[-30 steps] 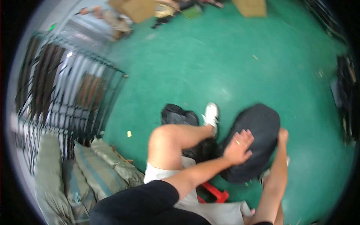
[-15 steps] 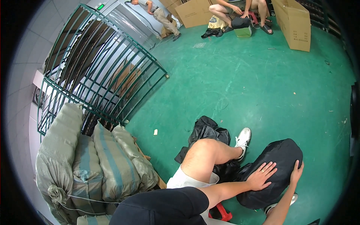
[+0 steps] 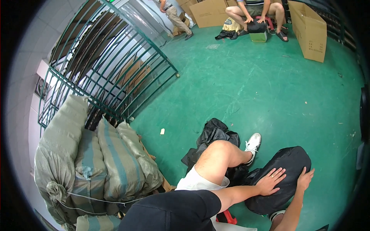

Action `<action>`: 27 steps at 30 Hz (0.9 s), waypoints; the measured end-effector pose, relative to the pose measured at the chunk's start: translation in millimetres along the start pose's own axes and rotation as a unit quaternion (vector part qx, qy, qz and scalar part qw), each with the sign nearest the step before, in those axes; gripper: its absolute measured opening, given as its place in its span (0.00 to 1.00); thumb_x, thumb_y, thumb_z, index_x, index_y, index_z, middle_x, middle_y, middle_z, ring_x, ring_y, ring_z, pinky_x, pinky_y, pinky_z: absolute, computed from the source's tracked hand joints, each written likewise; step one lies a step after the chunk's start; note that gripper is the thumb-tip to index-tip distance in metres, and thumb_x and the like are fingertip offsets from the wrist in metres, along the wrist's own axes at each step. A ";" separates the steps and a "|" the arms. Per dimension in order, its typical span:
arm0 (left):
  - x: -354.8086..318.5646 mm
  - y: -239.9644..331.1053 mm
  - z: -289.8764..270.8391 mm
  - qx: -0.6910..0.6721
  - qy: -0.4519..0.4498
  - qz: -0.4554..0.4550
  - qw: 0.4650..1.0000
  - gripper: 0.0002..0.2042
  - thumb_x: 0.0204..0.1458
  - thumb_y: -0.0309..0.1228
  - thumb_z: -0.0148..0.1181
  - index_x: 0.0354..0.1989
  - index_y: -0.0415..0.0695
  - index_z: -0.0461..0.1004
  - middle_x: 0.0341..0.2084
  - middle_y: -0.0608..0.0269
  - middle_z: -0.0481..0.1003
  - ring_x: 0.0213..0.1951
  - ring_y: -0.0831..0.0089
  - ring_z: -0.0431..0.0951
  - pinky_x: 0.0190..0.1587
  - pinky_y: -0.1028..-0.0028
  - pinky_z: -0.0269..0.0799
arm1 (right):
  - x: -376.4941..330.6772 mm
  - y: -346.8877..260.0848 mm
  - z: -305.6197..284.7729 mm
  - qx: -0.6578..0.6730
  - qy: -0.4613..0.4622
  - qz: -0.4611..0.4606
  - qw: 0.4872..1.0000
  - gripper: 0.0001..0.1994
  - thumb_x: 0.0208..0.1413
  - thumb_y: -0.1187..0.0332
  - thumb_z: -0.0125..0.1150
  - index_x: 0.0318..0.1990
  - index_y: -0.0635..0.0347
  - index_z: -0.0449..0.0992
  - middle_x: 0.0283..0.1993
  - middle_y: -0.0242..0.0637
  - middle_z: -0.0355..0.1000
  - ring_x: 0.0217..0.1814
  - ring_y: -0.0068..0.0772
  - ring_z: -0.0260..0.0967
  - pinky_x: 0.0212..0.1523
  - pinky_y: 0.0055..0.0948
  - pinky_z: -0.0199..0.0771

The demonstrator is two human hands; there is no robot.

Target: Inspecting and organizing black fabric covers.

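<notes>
Beneath the left hand [image 3: 271, 181], a black bundle [image 3: 288, 192] with palms on top and side

The bundle, plump and cloth-covered, appears to rest on the green floor [image 3: 246, 88], directly under the left fingers and just inward of the right hand [image 3: 304, 179]. The step in hand looks like pressing and steadying it; a next move from this pose would call for even pressure from both sides, as neither hand wraps around it. The left hand lies flat, fingers straight and slightly parted, pinching nothing. The right fingers extend along the bundle's right side, touching but unclenched; how hard they press, I cannot tell. Left of the left fingers, crumpled black material [image 3: 217, 134] lies beside a white shoe [image 3: 253, 142]. Farther left stand bulging sacks [image 3: 119, 161]. Well ahead of the fingers, a seated person's hands touch another black item [image 3: 257, 27].
</notes>
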State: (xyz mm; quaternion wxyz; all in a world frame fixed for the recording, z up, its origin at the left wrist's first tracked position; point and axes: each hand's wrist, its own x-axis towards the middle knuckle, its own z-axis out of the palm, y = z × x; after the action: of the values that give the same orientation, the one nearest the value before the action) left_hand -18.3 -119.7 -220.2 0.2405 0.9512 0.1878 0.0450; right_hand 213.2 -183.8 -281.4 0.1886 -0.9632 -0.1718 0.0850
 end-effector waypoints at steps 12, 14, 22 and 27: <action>-38.3 2.3 10.6 0.005 0.016 -0.004 1.000 0.37 0.58 0.46 0.50 0.71 0.38 0.46 0.72 0.48 0.41 0.74 0.54 0.38 0.72 0.55 0.33 | -135.8 -77.0 -184.4 0.098 -0.302 -0.277 0.907 0.25 0.51 0.69 0.65 0.57 0.68 0.69 0.57 0.55 0.69 0.59 0.52 0.68 0.58 0.39 0.69; -65.3 6.3 11.9 0.003 0.019 0.009 1.000 0.37 0.58 0.45 0.49 0.71 0.38 0.47 0.72 0.49 0.42 0.74 0.55 0.39 0.72 0.55 0.34 | -163.9 -70.6 -184.0 0.100 -0.310 -0.295 0.898 0.28 0.50 0.66 0.65 0.58 0.69 0.68 0.58 0.57 0.69 0.61 0.55 0.67 0.60 0.42 0.66; -164.5 29.9 -16.6 0.147 -0.216 -0.015 0.965 0.50 0.44 0.37 0.67 0.72 0.39 0.40 0.73 0.48 0.38 0.74 0.53 0.39 0.71 0.54 0.42 | -190.1 -100.0 -176.2 -0.074 -0.348 -0.351 0.866 0.29 0.49 0.58 0.66 0.56 0.66 0.69 0.52 0.55 0.72 0.55 0.55 0.71 0.56 0.44 0.69; -185.8 9.1 16.0 -0.083 0.070 -0.192 0.975 0.30 0.42 0.29 0.61 0.58 0.38 0.62 0.59 0.44 0.61 0.61 0.46 0.63 0.61 0.56 0.62 | -180.8 -101.6 -170.7 -0.098 -0.329 -0.365 0.865 0.27 0.49 0.57 0.66 0.53 0.65 0.70 0.50 0.53 0.73 0.53 0.53 0.72 0.54 0.45 0.71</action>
State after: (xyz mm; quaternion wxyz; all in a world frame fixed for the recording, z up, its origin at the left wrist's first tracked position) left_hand -184.4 -204.6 -229.1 0.3089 0.8687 0.3788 0.0800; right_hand 54.3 -218.1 -67.5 0.0436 -0.7613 -0.5704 0.3051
